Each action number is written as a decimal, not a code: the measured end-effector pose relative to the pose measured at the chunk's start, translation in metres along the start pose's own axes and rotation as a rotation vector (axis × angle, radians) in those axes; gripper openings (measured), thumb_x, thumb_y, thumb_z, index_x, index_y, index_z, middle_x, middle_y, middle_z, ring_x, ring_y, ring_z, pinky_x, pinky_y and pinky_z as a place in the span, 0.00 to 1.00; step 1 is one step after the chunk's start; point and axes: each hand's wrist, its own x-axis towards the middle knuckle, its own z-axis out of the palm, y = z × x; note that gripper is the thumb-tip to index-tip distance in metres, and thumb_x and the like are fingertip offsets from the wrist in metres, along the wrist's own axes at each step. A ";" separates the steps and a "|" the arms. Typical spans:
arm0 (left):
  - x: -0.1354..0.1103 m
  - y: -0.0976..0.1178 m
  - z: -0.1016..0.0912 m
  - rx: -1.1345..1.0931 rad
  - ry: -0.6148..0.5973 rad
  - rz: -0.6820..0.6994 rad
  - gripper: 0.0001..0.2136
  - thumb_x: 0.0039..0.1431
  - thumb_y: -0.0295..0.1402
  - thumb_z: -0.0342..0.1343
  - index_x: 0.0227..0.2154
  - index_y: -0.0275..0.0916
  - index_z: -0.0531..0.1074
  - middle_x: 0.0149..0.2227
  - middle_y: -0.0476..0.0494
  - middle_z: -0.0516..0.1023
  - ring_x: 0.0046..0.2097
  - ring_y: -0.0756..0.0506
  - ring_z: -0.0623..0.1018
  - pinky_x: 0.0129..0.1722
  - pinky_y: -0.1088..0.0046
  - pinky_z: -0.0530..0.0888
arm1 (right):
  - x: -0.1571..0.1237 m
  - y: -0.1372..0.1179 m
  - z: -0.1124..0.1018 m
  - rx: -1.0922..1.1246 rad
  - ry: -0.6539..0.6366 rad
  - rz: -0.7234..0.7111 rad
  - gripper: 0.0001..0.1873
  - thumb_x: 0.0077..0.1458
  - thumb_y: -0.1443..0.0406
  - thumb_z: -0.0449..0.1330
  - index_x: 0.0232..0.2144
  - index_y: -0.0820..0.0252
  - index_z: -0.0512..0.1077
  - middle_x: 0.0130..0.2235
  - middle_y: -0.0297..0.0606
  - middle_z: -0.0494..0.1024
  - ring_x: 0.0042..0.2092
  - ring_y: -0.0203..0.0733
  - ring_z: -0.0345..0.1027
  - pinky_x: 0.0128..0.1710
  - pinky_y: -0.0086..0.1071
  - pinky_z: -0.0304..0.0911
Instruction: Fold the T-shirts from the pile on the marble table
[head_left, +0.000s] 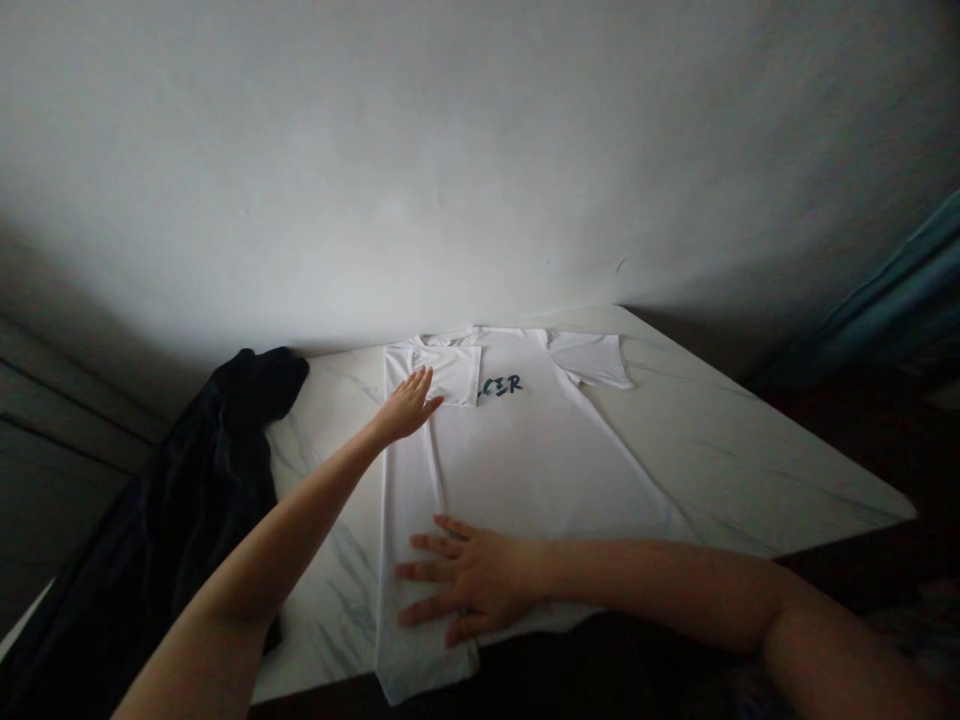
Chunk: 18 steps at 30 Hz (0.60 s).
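Observation:
A white T-shirt [525,450] with dark lettering lies flat on a marble-patterned table [750,450], its left side folded inward. My left hand [409,405] reaches far forward and rests flat, fingers stretched, on the folded left shoulder and sleeve. Near the table's front, my right hand [461,585] lies palm down with fingers spread on the shirt's lower left part, close to the hem. Neither hand holds anything.
A dark garment [202,490] is heaped on the table's left side and hangs over its edge. A pale wall [450,170] rises right behind the table. Teal fabric [900,290] shows at the far right.

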 end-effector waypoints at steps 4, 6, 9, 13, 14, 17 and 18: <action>0.038 -0.021 0.049 0.075 0.065 -0.120 0.29 0.70 0.45 0.35 0.68 0.34 0.48 0.67 0.20 0.56 0.68 0.32 0.58 0.60 0.44 0.62 | -0.015 -0.020 -0.006 0.102 -0.018 -0.023 0.28 0.58 0.50 0.62 0.60 0.39 0.66 0.67 0.29 0.60 0.70 0.49 0.46 0.69 0.50 0.41; 0.035 -0.026 0.063 0.077 0.108 -0.106 0.27 0.71 0.43 0.34 0.69 0.39 0.46 0.67 0.23 0.58 0.68 0.33 0.59 0.60 0.43 0.62 | -0.022 -0.021 -0.011 0.232 -0.040 -0.065 0.25 0.60 0.51 0.61 0.59 0.42 0.67 0.66 0.30 0.63 0.69 0.45 0.48 0.69 0.46 0.42; 0.016 -0.024 0.075 0.039 0.199 -0.195 0.29 0.71 0.43 0.30 0.70 0.38 0.41 0.67 0.26 0.57 0.68 0.36 0.59 0.62 0.47 0.63 | -0.032 0.000 -0.021 0.407 0.022 -0.015 0.23 0.65 0.55 0.55 0.60 0.48 0.66 0.63 0.33 0.69 0.67 0.38 0.54 0.68 0.37 0.46; -0.031 0.002 0.087 0.046 0.253 -0.206 0.33 0.70 0.47 0.32 0.70 0.32 0.36 0.68 0.25 0.54 0.69 0.35 0.55 0.64 0.49 0.61 | -0.039 0.076 -0.044 0.253 0.428 0.492 0.21 0.68 0.59 0.49 0.59 0.56 0.68 0.62 0.41 0.69 0.65 0.41 0.59 0.66 0.41 0.53; -0.047 0.011 0.088 0.074 0.252 -0.176 0.35 0.69 0.48 0.35 0.70 0.32 0.35 0.68 0.25 0.54 0.69 0.34 0.55 0.64 0.48 0.61 | -0.041 0.100 -0.051 0.160 0.503 0.652 0.21 0.67 0.61 0.51 0.58 0.58 0.68 0.63 0.44 0.68 0.65 0.43 0.60 0.65 0.43 0.55; -0.100 0.037 0.087 0.136 0.265 -0.003 0.35 0.68 0.46 0.39 0.71 0.39 0.31 0.70 0.32 0.51 0.70 0.35 0.54 0.64 0.47 0.61 | -0.054 0.164 -0.072 -0.087 0.531 1.023 0.20 0.62 0.66 0.56 0.56 0.62 0.69 0.62 0.51 0.68 0.63 0.47 0.62 0.62 0.45 0.58; -0.117 0.044 0.084 0.151 0.271 0.058 0.35 0.68 0.44 0.39 0.71 0.42 0.31 0.70 0.35 0.51 0.70 0.36 0.54 0.64 0.49 0.62 | -0.063 0.180 -0.079 -0.145 0.514 1.117 0.20 0.61 0.67 0.56 0.55 0.62 0.69 0.62 0.50 0.69 0.63 0.47 0.63 0.62 0.44 0.58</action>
